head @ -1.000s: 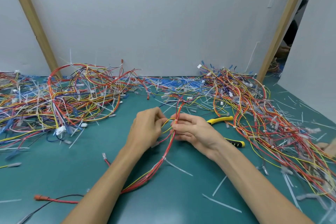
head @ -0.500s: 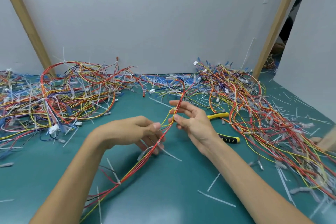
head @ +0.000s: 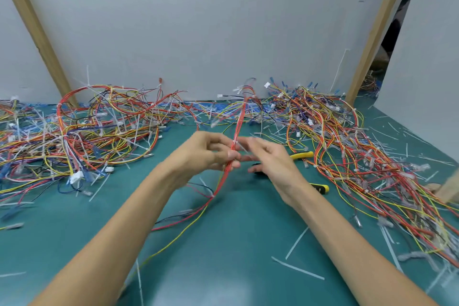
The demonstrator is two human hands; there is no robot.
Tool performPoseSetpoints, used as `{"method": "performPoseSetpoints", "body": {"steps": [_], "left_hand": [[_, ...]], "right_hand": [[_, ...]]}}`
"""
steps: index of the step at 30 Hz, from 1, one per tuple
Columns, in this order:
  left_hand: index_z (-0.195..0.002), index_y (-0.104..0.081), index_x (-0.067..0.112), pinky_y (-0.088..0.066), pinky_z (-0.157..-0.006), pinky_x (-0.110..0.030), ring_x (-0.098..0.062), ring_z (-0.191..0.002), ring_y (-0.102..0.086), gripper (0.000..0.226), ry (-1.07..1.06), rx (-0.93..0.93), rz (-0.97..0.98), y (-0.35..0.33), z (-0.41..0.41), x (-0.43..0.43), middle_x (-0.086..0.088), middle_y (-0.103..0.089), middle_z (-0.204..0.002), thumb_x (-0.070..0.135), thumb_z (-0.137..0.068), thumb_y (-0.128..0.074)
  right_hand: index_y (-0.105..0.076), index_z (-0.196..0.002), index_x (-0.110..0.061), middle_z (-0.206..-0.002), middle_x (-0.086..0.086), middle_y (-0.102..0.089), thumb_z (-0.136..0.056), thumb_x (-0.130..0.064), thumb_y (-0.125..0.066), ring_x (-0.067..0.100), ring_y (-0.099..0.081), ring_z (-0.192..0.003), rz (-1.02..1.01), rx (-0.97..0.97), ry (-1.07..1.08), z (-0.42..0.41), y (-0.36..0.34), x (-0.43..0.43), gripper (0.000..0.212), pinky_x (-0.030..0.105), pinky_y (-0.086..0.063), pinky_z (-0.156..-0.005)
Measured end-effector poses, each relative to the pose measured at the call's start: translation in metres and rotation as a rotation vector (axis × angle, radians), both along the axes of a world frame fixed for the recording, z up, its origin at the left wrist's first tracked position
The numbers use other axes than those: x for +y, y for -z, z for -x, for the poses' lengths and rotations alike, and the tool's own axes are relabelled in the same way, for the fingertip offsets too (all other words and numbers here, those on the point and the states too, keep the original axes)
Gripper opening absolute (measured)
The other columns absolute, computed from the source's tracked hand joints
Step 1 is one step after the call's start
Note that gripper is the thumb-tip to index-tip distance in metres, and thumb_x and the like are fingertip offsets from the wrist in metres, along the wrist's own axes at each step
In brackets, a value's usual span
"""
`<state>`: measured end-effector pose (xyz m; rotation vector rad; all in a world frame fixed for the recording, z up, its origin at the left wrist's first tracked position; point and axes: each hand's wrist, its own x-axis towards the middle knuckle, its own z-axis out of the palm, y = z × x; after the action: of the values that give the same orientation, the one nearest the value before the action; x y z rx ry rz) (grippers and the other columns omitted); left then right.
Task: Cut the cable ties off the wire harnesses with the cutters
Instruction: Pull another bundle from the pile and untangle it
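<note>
Cable tie offcuts (head: 298, 268) are lying as white strips on the green mat (head: 236, 243) nearest the camera, which suggests a good deal of cutting is already done. Just beyond them, one wire harness (head: 224, 176), a red and yellow bundle, is rising from the middle of the mat. The left hand (head: 206, 154) is pinching it between thumb and fingers. A white cable tie (head: 236, 143) is sitting round the bundle just above that pinch, so this one looks uncut. The right hand (head: 270, 160), blurred, is hovering just beside the bundle with fingers loosely spread, gripping nothing. Behind it the cutters (head: 301, 155) are lying on the mat, yellow handles showing, with no hand on them. Farther back, a left pile (head: 94, 131) and a right pile (head: 347, 146) of harnesses are lying tangled, white ties showing in both, so plenty is probably remaining. No brand, label or writing is showing legibly.
</note>
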<state>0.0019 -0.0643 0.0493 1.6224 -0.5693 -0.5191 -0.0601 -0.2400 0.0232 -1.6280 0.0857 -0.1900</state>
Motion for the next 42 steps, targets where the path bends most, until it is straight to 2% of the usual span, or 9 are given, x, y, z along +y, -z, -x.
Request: {"method": "performPoseSetpoints", "body": {"steps": [5, 8, 13, 18, 23, 27, 33, 36, 42], "left_hand": [[-0.114, -0.060, 0.001, -0.059, -0.072, -0.025, -0.023, -0.082, -0.075, 0.023, -0.093, 0.147, 0.234, 0.042, 0.010, -0.009, -0.016, -0.075, -0.097, -0.004, -0.091, -0.062], [-0.114, -0.062, 0.007, -0.059, -0.074, -0.025, -0.023, -0.085, -0.075, 0.025, -0.044, 0.143, 0.248, 0.048, 0.008, -0.009, -0.005, -0.077, -0.098, -0.004, -0.092, -0.061], [-0.100, -0.071, 0.017, -0.056, -0.078, -0.023, -0.017, -0.094, -0.070, 0.021, -0.092, 0.105, 0.223, 0.046, 0.008, -0.006, 0.000, -0.074, -0.098, 0.004, -0.084, -0.074], [-0.090, -0.073, 0.015, -0.052, -0.096, -0.037, -0.020, -0.092, -0.071, 0.017, -0.152, 0.098, 0.239, 0.045, 0.010, -0.007, -0.012, -0.074, -0.094, 0.020, -0.075, -0.079], [-0.089, -0.072, 0.009, -0.055, -0.077, -0.021, -0.012, -0.080, -0.070, 0.009, -0.194, -0.036, 0.198, 0.046, 0.013, -0.010, -0.006, -0.074, -0.084, 0.003, -0.083, -0.076], [-0.086, -0.069, 0.008, -0.056, -0.074, -0.018, -0.009, -0.073, -0.070, 0.012, -0.196, -0.074, 0.213, 0.040, 0.016, -0.014, 0.001, -0.073, -0.075, -0.004, -0.085, -0.071], [-0.125, -0.060, 0.001, -0.056, -0.094, -0.027, -0.025, -0.110, -0.070, 0.036, -0.057, 0.087, 0.243, 0.033, 0.018, -0.007, -0.018, -0.071, -0.117, -0.009, -0.090, -0.062], [-0.134, -0.053, 0.004, -0.053, -0.100, -0.033, -0.028, -0.116, -0.067, 0.043, 0.021, 0.188, 0.269, 0.029, 0.015, 0.001, -0.018, -0.068, -0.124, -0.010, -0.093, -0.055], [-0.131, -0.059, 0.013, -0.055, -0.086, -0.022, -0.018, -0.110, -0.070, 0.035, 0.159, -0.004, -0.038, 0.029, 0.017, 0.016, -0.005, -0.073, -0.118, 0.003, -0.097, -0.059]], "right_hand": [[-0.077, -0.095, -0.017, -0.085, -0.005, -0.076, -0.095, -0.019, -0.068, 0.001, -0.068, -0.074, 0.489, -0.120, 0.191, -0.002, 0.015, -0.002, 0.009, 0.017, -0.050, -0.071], [-0.075, -0.089, -0.020, -0.083, -0.009, -0.076, -0.092, -0.019, -0.071, 0.001, -0.069, -0.079, 0.595, -0.165, 0.208, -0.005, 0.018, -0.005, 0.005, 0.018, -0.052, -0.076], [-0.075, -0.088, -0.020, -0.075, -0.013, -0.071, -0.091, -0.020, -0.072, -0.001, -0.065, -0.070, 0.613, -0.194, 0.196, -0.005, 0.020, -0.004, 0.004, 0.014, -0.046, -0.068], [-0.074, -0.081, -0.021, -0.061, -0.020, -0.062, -0.089, -0.023, -0.074, 0.001, -0.056, -0.061, 0.699, -0.240, 0.203, -0.005, 0.021, -0.002, 0.008, 0.014, -0.039, -0.058], [-0.067, -0.073, -0.020, -0.054, -0.008, -0.058, -0.086, -0.024, -0.071, 0.012, -0.053, -0.058, 0.746, -0.223, 0.214, -0.007, 0.021, 0.001, 0.014, 0.036, -0.044, -0.060], [-0.060, -0.070, -0.023, -0.052, -0.007, -0.054, -0.086, -0.024, -0.071, 0.011, -0.049, -0.056, 0.762, -0.260, 0.243, -0.010, 0.020, 0.002, 0.019, 0.037, -0.043, -0.060], [-0.059, -0.077, -0.017, -0.063, -0.005, -0.057, -0.092, -0.020, -0.066, 0.014, -0.050, -0.062, 0.757, -0.341, 0.323, -0.009, 0.023, -0.006, 0.017, 0.039, -0.045, -0.062], [-0.061, -0.079, -0.015, -0.064, -0.002, -0.058, -0.092, -0.020, -0.068, 0.017, -0.052, -0.062, 0.734, -0.357, 0.399, -0.010, 0.023, -0.013, 0.016, 0.037, -0.044, -0.062], [-0.069, -0.083, -0.019, -0.066, -0.003, -0.063, -0.093, -0.023, -0.069, 0.010, -0.055, -0.062, 0.618, -0.353, 0.488, -0.011, 0.021, -0.025, 0.011, 0.022, -0.041, -0.058]]}}
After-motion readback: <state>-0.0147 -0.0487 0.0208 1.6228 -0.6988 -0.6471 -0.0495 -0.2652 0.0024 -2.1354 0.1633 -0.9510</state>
